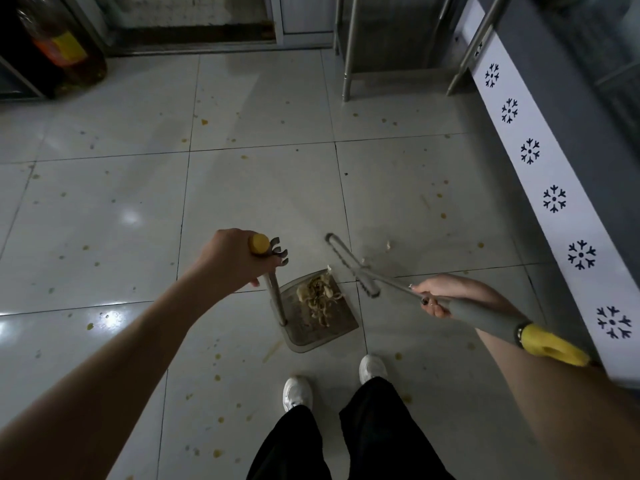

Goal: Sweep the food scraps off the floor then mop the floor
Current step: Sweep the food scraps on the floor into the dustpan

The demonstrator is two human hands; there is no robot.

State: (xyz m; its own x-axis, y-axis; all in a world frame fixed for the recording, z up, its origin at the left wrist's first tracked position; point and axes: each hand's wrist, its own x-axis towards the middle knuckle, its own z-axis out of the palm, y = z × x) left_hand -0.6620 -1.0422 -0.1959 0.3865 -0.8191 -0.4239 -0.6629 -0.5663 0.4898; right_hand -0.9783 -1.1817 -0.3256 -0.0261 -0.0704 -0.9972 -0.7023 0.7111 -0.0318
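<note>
My left hand (230, 259) grips the yellow-capped top of the upright dustpan handle (275, 296). The grey dustpan (329, 332) rests on the tiled floor (138, 202) just ahead of my feet, with a heap of pale food scraps (318, 296) inside it. My right hand (446, 294) holds the grey broom handle (485, 317), whose yellow end (554, 348) points back to the right. The broom head (351, 265) hovers at the pan's far right edge. A few loose scraps (388, 244) lie on the floor beyond it. Small orange spots dot the tiles.
A white cabinet with a snowflake-patterned strip (554, 199) runs along the right. Metal table legs (348, 64) stand at the back right. A large bottle of amber liquid (65, 50) sits at the back left. My white shoes (298, 393) are below the dustpan.
</note>
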